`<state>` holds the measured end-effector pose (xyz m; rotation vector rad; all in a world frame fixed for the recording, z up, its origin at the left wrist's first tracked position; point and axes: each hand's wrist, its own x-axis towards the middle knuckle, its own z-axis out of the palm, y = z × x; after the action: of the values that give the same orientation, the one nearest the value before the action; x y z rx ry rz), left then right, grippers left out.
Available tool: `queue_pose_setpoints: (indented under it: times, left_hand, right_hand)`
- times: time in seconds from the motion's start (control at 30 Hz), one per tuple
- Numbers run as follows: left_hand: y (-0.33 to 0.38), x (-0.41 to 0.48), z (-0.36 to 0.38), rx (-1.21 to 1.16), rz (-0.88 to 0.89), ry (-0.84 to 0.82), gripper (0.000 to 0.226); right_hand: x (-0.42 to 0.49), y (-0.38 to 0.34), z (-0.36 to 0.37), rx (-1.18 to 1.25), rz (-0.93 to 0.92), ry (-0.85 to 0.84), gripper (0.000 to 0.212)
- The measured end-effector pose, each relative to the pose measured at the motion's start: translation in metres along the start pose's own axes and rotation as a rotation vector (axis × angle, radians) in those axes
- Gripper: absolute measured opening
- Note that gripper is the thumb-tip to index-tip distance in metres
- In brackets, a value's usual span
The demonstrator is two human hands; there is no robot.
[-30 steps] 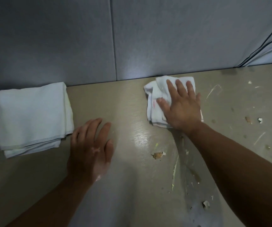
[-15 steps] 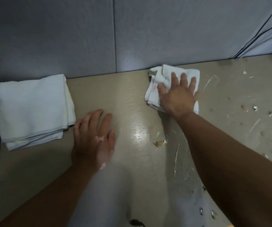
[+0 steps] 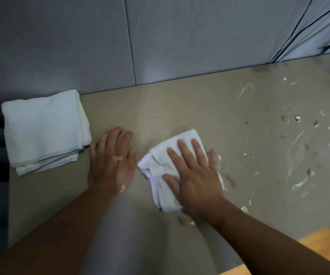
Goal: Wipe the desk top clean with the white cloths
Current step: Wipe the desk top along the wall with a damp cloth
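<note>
At the far left a folded white cloth (image 3: pixel 45 130) lies flat on the counter (image 3: pixel 180 108), its left edge reaching the counter's left end; it is neatly squared and nothing holds it, so it reads as a spare kept out of the way of the dirt. Just beside its right edge the left hand (image 3: pixel 111 161) lies palm down on the bare counter, grip spread apart and holding nothing; it probably serves as a brace while the other arm works. Right of it, near but apart, the crumpled white cloth (image 3: pixel 160 171) is pinned to the counter under the right hand (image 3: pixel 196 175), grip spread flat and pressing rather than closed around it, with pinkish marks on the cloth's near folds. A flat palm spreads pressure over the whole wad, which suits scrubbing. Just in front of that hand sits one brownish crumb (image 3: pixel 186 221). Further right the counter carries pale streaks (image 3: pixel 299 184) and many small scraps (image 3: pixel 285 119), too scattered to count exactly, so the right part looks not yet wiped, while the left part looks clean. Behind all runs a grey panel wall (image 3: pixel 160 36)

Count: two cloths, two hands, one counter
</note>
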<state>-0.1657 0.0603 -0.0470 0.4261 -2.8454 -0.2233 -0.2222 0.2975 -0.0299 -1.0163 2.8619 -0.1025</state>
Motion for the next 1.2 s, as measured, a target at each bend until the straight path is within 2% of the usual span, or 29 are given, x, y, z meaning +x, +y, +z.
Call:
queue_pose_setpoints:
  times: [0.13,0.27,0.47,0.67,0.77,0.83,0.93,1.03,1.1,1.2]
  left_hand:
    - [0.001,0.0,-0.002,-0.009,0.001,-0.001,0.044]
    - [0.001,0.0,0.0,-0.003,-0.013,-0.017,0.045]
    - [0.0,0.0,0.002,-0.036,0.0,-0.02,0.046]
    - [-0.007,0.004,0.0,-0.075,-0.038,-0.193,0.059]
    - [-0.008,0.002,0.0,-0.025,0.014,-0.248,0.064]
    - [-0.002,-0.003,-0.002,0.01,-0.036,-0.327,0.067]
    - [0.008,-0.018,-0.007,0.03,-0.056,-0.319,0.067]
    - [0.013,-0.041,-0.009,0.032,-0.043,-0.293,0.065]
    - [0.015,-0.054,-0.011,0.028,-0.043,-0.292,0.065]
    - [0.017,-0.066,-0.012,0.044,-0.033,-0.306,0.067]
  right_hand:
    - [0.049,0.044,-0.008,-0.004,0.23,0.016,0.063]
    - [0.089,0.089,-0.023,0.051,0.413,-0.082,0.067]
    - [0.085,0.058,-0.02,0.138,0.509,-0.018,0.065]
    - [0.006,-0.008,-0.002,0.12,0.313,0.023,0.063]
    - [-0.043,-0.04,0.005,0.153,0.216,0.048,0.061]
    - [-0.079,-0.055,0.01,0.131,0.125,0.019,0.061]
    - [-0.123,-0.052,0.016,0.08,-0.016,-0.021,0.061]
    - [-0.132,-0.026,0.013,0.014,-0.101,-0.023,0.06]
    - [-0.124,-0.007,0.009,-0.001,-0.08,-0.017,0.06]
    - [-0.102,0.032,0.004,-0.013,0.127,0.015,0.06]
